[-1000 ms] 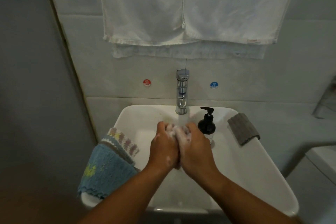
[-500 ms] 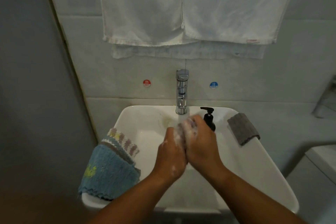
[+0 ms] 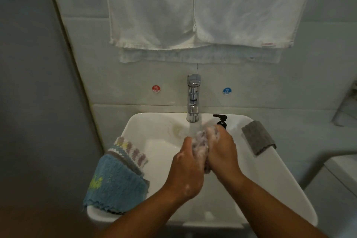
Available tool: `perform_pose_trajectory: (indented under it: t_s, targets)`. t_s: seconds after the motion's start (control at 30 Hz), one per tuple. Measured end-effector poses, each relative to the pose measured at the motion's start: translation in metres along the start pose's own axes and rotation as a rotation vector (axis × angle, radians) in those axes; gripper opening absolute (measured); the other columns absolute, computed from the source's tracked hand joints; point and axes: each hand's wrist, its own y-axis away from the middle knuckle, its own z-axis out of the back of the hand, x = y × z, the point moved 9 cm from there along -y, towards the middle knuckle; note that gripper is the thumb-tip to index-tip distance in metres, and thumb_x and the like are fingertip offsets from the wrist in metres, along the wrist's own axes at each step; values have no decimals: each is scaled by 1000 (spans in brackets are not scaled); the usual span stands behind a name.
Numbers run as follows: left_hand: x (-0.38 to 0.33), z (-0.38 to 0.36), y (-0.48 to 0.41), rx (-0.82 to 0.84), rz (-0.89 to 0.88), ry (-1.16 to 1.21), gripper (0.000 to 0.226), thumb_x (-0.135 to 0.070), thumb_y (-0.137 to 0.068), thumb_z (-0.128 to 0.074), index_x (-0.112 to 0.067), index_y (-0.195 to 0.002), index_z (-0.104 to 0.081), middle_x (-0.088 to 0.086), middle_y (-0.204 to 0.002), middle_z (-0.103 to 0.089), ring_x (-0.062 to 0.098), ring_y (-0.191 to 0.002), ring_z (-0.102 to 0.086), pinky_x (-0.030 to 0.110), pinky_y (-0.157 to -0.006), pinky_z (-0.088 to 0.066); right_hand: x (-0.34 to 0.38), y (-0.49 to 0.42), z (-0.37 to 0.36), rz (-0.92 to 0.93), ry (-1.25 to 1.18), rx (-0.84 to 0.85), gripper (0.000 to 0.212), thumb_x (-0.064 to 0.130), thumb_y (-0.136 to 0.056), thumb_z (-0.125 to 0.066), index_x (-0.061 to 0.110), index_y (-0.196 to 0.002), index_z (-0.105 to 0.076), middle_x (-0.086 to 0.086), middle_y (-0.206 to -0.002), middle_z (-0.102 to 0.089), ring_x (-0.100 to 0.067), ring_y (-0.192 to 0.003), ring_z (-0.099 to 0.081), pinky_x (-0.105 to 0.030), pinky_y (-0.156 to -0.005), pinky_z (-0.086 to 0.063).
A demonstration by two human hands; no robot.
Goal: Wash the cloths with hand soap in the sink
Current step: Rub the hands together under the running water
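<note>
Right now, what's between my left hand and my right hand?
A sudsy, bunched-up cloth, gripped by the left hand and right hand together under the faucet stream, seen in the head view.

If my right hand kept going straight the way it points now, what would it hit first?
Probably the black soap pump bottle, standing directly beyond the right hand, which grips the soapy cloth. Depth is unclear, so the hand might pass just beside it.

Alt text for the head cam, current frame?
The left hand and right hand grip a soapy cloth under the running faucet over a white sink. A blue cloth drapes its left rim, a grey cloth its right.
</note>
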Motion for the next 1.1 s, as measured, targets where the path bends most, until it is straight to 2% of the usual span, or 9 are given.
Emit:
perform_pose_trajectory:
  t_s: [0.07, 0.17, 0.27, 0.4, 0.6, 0.77, 0.87, 1.0, 1.1]
  targets:
    - [0, 7, -7, -53, 11, -15, 18, -30, -108, -40, -20, -119, -51, 1, -100, -66, 6, -82, -64, 12, -58, -51, -13, 7, -14, -28, 65, 91, 20, 22, -104, -47, 19, -88, -59, 5, -77, -63, -10, -69, -63, -11, -53, -42]
    - [15, 29, -20, -194, 114, -44, 17, -27, -108, -38, -20, -120, -50, 3, -102, -67, 11, -79, -61, 18, -56, -48, 4, 34, -34, 51, -17, 238, 19, 27, -106, -46, 21, -92, -58, 6, -79, -63, -10, -69, -64, -18, -55, -49]
    - [14, 18, -17, -103, 61, -60, 13, -34, -108, -42, -23, -113, -48, 0, -95, -67, 10, -72, -64, 27, -57, -55, 28, 32, -16, 94, -167, 141, 16, 27, -106, -46, 22, -93, -55, 6, -79, -63, 0, -74, -65, -15, -58, -51]
    - [-2, -2, -2, 35, 1, 84, 21, -35, -109, -35, -20, -112, -50, 2, -93, -67, 9, -74, -68, 19, -57, -55, 11, 6, 3, 28, -58, -11, 16, 22, -105, -48, 18, -92, -58, 5, -80, -62, -9, -71, -61, -9, -56, -44]
    - [13, 33, -22, -236, 112, -21, 15, -31, -109, -38, -24, -113, -51, -3, -96, -65, 10, -81, -61, 14, -60, -44, 8, 35, -30, 35, -80, 195, 18, 26, -107, -45, 24, -92, -54, 5, -82, -62, -13, -74, -64, -15, -59, -51]
    - [6, 14, -11, -121, 44, 15, 19, -35, -110, -34, -23, -116, -47, -1, -95, -65, 7, -75, -63, 22, -57, -57, 30, 22, -9, 99, -168, 49, 17, 25, -107, -43, 25, -94, -54, 4, -81, -63, -6, -74, -65, -14, -59, -52]
    - [-3, 5, -2, -39, 14, 52, 18, -31, -109, -36, -19, -115, -49, 0, -97, -63, 9, -76, -62, 13, -56, -51, 8, 6, -6, -20, -119, 16, 18, 23, -106, -46, 22, -94, -59, 5, -83, -64, -11, -75, -66, -14, -58, -49]
    - [6, 25, -15, -183, 25, -20, 12, -31, -108, -39, -29, -112, -50, -4, -98, -65, 11, -86, -64, 27, -72, -56, 8, 29, -29, 24, -58, 189, 24, 24, -105, -49, 21, -84, -60, 5, -77, -62, -6, -71, -63, -17, -57, -50]
    - [18, 35, -21, -232, 82, -75, 9, -35, -108, -42, -29, -112, -47, -5, -98, -65, 3, -80, -59, 15, -62, -46, 25, 39, -29, 46, -134, 206, 18, 31, -105, -44, 20, -96, -55, 3, -82, -62, -4, -71, -63, -12, -58, -48]
